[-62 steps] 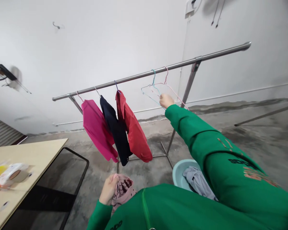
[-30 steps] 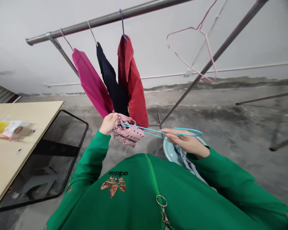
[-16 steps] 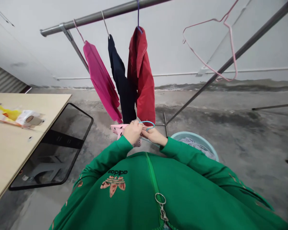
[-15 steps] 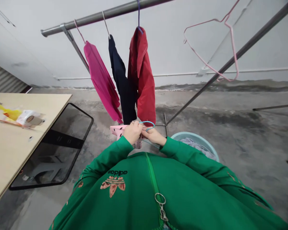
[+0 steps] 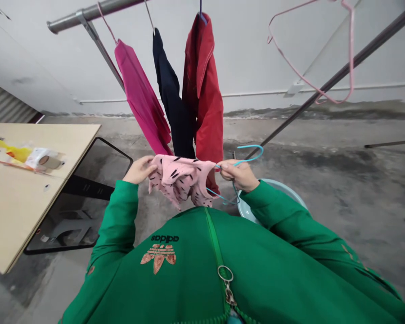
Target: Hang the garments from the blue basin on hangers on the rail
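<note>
A pink garment with dark marks stretches between my hands in front of my chest. My left hand pinches its left end. Closed on a light blue hanger, my right hand grips it near the garment's right edge, with the hook sticking out past my fingers. Part of the hanger lies inside the garment, so its far end is hidden. Just beyond hang a red garment, a dark navy one and a magenta one.
A metal rail bears the hung clothes, and a pink hanger hangs at the upper right. Below my right forearm stands a pale blue basin. At left is a wooden table with a yellow plastic item on it.
My hands have moved apart from close together. The pink garment is now spread out between them, and the hanger has shifted right with its hook pointing right.
</note>
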{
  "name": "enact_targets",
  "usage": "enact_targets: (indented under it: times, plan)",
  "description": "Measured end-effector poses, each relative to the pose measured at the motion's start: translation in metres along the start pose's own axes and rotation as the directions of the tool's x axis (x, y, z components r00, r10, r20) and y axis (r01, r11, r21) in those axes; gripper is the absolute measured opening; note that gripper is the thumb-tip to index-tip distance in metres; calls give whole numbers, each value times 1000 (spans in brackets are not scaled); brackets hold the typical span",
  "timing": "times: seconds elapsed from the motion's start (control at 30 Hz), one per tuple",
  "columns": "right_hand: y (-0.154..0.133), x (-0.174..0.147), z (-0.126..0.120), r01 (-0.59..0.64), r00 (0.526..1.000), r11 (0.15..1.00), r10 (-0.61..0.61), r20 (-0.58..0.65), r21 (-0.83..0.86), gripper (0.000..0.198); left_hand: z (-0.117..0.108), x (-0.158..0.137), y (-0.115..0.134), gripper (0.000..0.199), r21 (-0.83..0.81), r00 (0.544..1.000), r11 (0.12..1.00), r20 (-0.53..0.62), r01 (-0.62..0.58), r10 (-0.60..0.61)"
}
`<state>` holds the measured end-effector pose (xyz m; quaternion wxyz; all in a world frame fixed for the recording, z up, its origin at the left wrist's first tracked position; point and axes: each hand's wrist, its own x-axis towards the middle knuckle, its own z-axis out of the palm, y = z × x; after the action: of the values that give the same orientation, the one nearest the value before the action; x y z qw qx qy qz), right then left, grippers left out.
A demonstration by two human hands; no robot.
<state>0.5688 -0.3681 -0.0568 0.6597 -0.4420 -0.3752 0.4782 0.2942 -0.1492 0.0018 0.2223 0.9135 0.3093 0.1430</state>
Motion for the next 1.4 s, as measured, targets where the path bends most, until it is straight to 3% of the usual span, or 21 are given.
enact_targets:
  times: [0.07, 0.2, 0.3, 0.47, 0.6, 0.67, 0.77, 0.9, 1.1, 1.23, 1.3, 1.33, 1.4]
  plan:
    - [-11, 1, -6, 9, 1000, 999, -9, 7, -42, 44, -3, -3, -8, 42, -136, 994, 989, 105, 53, -39]
    - [-28, 0, -20, -73, 996, 993, 78, 47, -96, 44, -13, -3, 4, 36, -202, 988, 977, -121, 68, -94]
    - [-37, -1, -28, -117, 985, 985, 132, 111, -130, 41, -26, 4, 13, 31, -191, 979, 981, -188, 39, -75]
    - [-34, -3, -22, -126, 974, 990, 134, 182, -59, 37, -30, 23, 6, 29, -129, 1000, 992, -12, 17, -19]
    - [-19, -2, -11, -120, 986, 993, 117, 122, 16, 39, -30, 19, 19, 34, 36, 984, 984, -28, -177, 178]
    - [-14, -1, -8, -121, 988, 992, 118, 96, 24, 40, -30, 9, 38, 37, 81, 948, 946, 69, -315, 310]
    - [-12, 0, -6, -125, 989, 992, 124, 77, 8, 43, -16, -4, 69, 35, 264, 896, 871, 290, -414, 338]
    - [-22, -2, -7, -144, 981, 985, 154, 115, -95, 47, 19, -11, 92, 33, 563, 932, 757, 323, -331, 168]
    - [-32, 2, 1, -52, 958, 949, 135, 252, -310, 49, 53, -17, 105, 21, 493, 910, 794, 378, -355, 172]
    - [-26, 16, 13, 98, 956, 902, 31, 291, -420, 50, 52, -12, 113, 23, 494, 920, 807, 365, -323, 144]
    - [-27, 20, 16, 259, 963, 787, -166, 212, -560, 47, 43, -7, 111, 25, 514, 936, 809, 332, -285, 119]
    - [-29, 20, 17, 334, 938, 686, -311, 154, -646, 45, 38, -5, 109, 25, 522, 947, 812, 303, -261, 110]
    - [-33, 14, 16, 416, 794, 466, -605, 62, -781, 37, 24, -2, 104, 26, 530, 970, 822, 219, -207, 103]
